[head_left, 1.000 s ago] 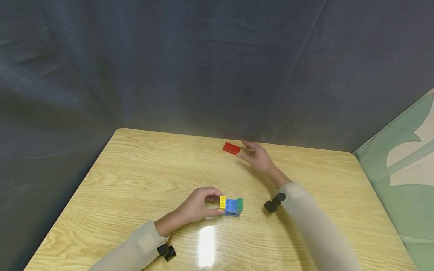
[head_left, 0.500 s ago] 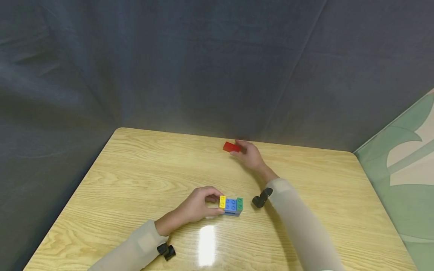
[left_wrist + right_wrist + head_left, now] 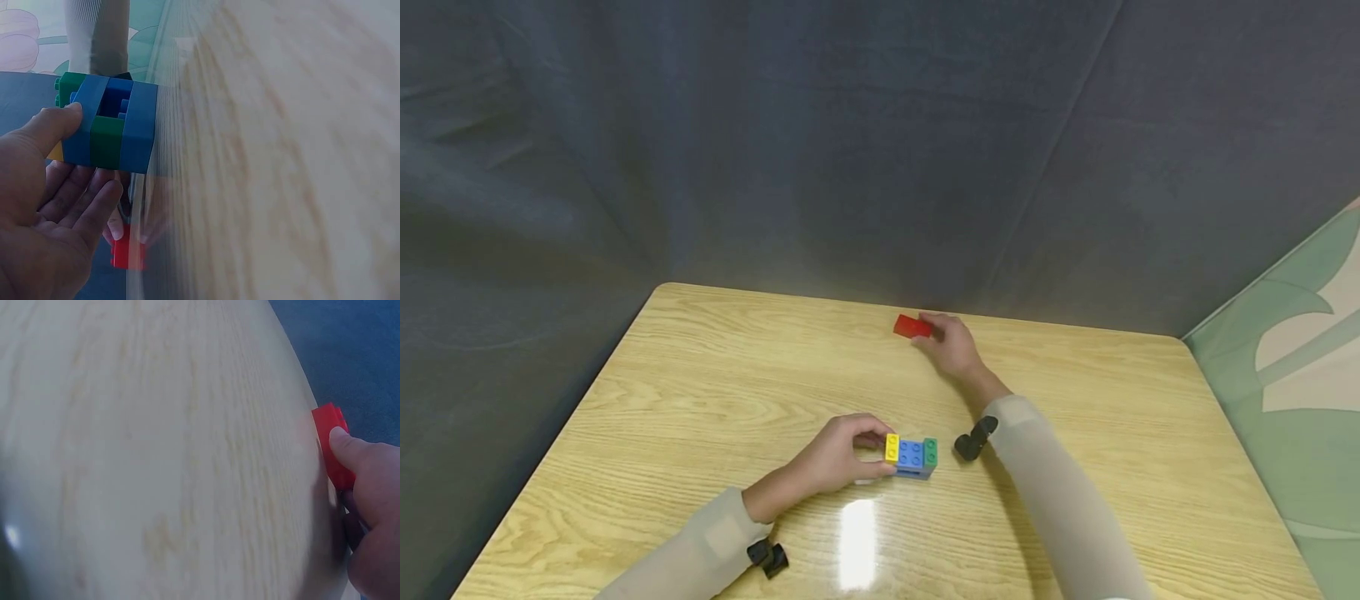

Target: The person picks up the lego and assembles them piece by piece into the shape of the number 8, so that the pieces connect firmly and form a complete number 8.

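Observation:
Near the middle of the table, my left hand (image 3: 835, 457) pinches the left end of a small toy brick stack (image 3: 912, 453) between thumb and fingers. Its top shows a yellow brick (image 3: 892, 447) at the left, blue studs between, and a green brick (image 3: 931, 452) at the right. In the left wrist view, blue layers (image 3: 141, 128) of the stack have a gap and another green brick (image 3: 107, 142) between them. Toward the far edge, my right hand (image 3: 953, 346) pinches a red brick (image 3: 910, 326) by its right end; in the right wrist view the thumb presses on the brick's side.
The wooden table (image 3: 700, 375) has its far edge just behind the red brick, against a dark curtain (image 3: 850, 167). A green patterned panel (image 3: 1285, 400) stands at the right. Small black devices sit on both wrists.
My right hand has moved left to the red brick and taken hold of it. The left hand and the brick stack have stayed in place.

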The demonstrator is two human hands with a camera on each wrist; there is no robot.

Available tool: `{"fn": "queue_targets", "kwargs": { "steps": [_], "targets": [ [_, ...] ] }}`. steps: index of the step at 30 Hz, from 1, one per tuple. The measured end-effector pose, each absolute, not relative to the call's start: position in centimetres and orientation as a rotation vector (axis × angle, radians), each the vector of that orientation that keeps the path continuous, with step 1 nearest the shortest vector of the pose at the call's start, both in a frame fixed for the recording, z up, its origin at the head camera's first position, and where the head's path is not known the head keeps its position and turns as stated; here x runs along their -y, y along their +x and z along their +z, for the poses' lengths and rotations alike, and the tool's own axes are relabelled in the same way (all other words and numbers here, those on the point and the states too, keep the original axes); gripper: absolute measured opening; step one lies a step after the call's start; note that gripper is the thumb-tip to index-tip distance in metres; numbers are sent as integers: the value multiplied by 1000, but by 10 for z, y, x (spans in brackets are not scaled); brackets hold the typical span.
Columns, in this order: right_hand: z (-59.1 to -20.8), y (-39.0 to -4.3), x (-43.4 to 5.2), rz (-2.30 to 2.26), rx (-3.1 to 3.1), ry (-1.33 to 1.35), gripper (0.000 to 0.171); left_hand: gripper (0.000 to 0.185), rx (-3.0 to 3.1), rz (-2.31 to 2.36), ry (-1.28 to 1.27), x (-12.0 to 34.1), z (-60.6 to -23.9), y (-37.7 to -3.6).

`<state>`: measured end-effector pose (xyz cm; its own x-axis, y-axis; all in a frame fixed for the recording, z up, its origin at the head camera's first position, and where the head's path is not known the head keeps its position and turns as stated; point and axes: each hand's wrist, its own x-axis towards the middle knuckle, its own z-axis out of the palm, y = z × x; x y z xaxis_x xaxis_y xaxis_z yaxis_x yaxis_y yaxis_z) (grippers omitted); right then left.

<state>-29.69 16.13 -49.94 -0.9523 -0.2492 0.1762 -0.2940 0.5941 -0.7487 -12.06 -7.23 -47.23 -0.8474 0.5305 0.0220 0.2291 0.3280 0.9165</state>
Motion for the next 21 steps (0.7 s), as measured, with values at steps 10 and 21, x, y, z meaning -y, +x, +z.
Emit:
{"fn": "queue_targets", "kwargs": {
  "steps": [10, 21],
  "targets": [
    [-497, -297, -162, 1221, 2787, 475, 48, 38, -2313, 1529, 668, 72, -471, -120],
    [-496, -298, -161, 1230, 2817, 442, 43, 37, -2308, 1541, 656, 73, -471, -119]
  ]
}}
